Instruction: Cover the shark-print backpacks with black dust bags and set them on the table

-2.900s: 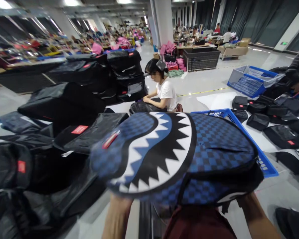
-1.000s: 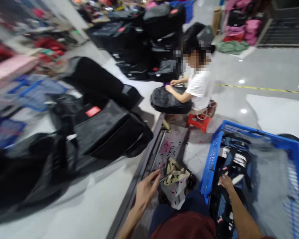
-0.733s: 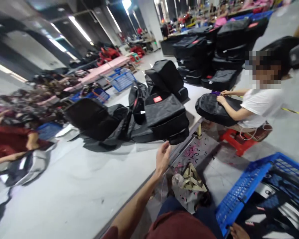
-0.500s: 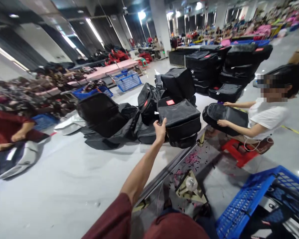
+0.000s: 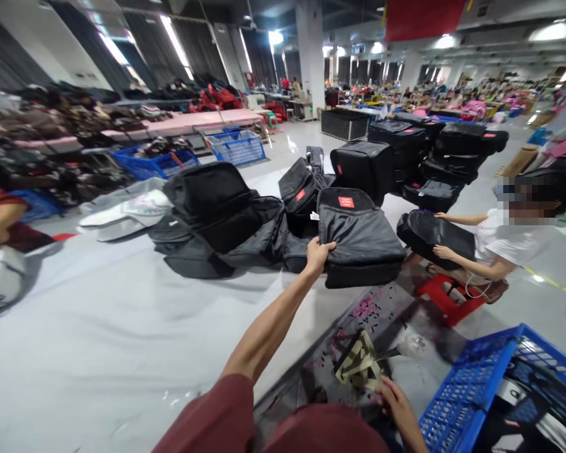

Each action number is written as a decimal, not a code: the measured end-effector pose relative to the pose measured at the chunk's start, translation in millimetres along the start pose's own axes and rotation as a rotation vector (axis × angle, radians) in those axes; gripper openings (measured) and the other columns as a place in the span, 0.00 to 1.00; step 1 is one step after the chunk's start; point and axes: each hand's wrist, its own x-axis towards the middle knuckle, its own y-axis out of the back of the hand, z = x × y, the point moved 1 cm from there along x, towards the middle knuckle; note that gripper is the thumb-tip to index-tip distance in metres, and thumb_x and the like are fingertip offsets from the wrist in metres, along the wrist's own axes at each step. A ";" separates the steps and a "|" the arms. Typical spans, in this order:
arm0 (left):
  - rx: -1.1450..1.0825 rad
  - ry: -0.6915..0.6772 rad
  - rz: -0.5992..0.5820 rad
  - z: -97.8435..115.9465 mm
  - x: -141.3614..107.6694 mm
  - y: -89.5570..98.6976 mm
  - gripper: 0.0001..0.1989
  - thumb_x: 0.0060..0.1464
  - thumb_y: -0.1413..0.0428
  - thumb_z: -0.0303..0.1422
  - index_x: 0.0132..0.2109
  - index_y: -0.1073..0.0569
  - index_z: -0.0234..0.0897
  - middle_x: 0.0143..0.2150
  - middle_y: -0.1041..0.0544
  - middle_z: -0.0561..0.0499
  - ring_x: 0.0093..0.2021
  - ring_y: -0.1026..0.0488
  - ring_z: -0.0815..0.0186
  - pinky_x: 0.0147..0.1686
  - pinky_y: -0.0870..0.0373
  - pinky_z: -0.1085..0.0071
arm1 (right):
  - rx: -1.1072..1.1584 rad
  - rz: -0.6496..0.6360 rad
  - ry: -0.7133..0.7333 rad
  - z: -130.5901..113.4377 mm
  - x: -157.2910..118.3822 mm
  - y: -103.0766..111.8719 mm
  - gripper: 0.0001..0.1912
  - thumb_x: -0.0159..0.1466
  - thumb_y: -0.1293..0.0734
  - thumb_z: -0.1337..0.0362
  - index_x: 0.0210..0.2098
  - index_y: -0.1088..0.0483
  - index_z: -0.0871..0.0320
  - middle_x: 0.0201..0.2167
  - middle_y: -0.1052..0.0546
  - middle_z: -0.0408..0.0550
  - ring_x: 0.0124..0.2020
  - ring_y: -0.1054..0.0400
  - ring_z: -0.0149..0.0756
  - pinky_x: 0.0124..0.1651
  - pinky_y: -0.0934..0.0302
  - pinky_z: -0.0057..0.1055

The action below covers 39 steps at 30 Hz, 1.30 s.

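Note:
My left hand [image 5: 319, 257] reaches out over the table's right edge and grips the near left edge of a black bag [image 5: 363, 236], thumb on top. The bag has a red label on its upper face and a small white tag at its left side. Low in the view, my right hand [image 5: 399, 406] is beside the table, fingers drawn together; what they hold, if anything, cannot be made out. Left of the held bag are a black bag with a red label [image 5: 300, 189] and a large open black bag [image 5: 212, 201]. Behind it stands another black bag [image 5: 364, 165].
A white-covered table [image 5: 122, 340] spreads to the left, with a white bag [image 5: 122, 217] on it. A co-worker [image 5: 504, 245] sits at the right on a red stool [image 5: 448, 302], handling a black bag. A blue basket [image 5: 471, 371] stands at lower right. Another person's arm [image 5: 2, 220] shows at far left.
My left hand has closed on the bag's edge, and the bag has shifted, its top face now tilted more towards me. My right hand has come into view at the bottom. The camera view has tilted up.

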 end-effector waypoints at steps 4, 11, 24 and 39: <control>0.101 -0.140 0.024 -8.4 -81.3 95.4 0.15 0.53 0.29 0.37 0.47 0.18 0.38 0.44 0.14 0.48 0.45 0.18 0.56 0.48 0.23 0.65 | 0.039 -0.054 0.036 -71.9 7.9 -34.5 0.33 0.48 0.23 0.36 0.47 0.14 0.46 0.38 0.12 0.48 0.35 0.20 0.50 0.38 0.24 0.42; 0.478 -0.111 0.048 -130.8 -249.9 154.9 0.29 0.65 0.40 0.35 0.71 0.24 0.40 0.72 0.21 0.39 0.73 0.25 0.47 0.75 0.31 0.48 | 0.279 -0.019 0.317 -222.4 29.1 -64.0 0.43 0.59 0.24 0.30 0.62 0.20 0.52 0.59 0.15 0.57 0.61 0.21 0.51 0.62 0.25 0.46; 0.496 -0.251 0.099 -103.1 -286.5 146.3 0.19 0.66 0.33 0.48 0.53 0.20 0.39 0.42 0.15 0.47 0.41 0.17 0.58 0.46 0.19 0.63 | -0.463 -0.133 0.752 -311.6 9.9 -147.8 0.42 0.66 0.27 0.43 0.74 0.28 0.55 0.69 0.21 0.58 0.70 0.27 0.53 0.77 0.39 0.53; 0.635 -0.174 -0.182 -106.8 -249.6 150.5 0.12 0.71 0.44 0.31 0.59 0.26 0.39 0.49 0.13 0.42 0.50 0.13 0.54 0.52 0.17 0.60 | -0.658 0.128 0.726 -306.0 14.3 -155.2 0.35 0.74 0.33 0.47 0.75 0.29 0.55 0.65 0.18 0.61 0.62 0.21 0.60 0.65 0.30 0.51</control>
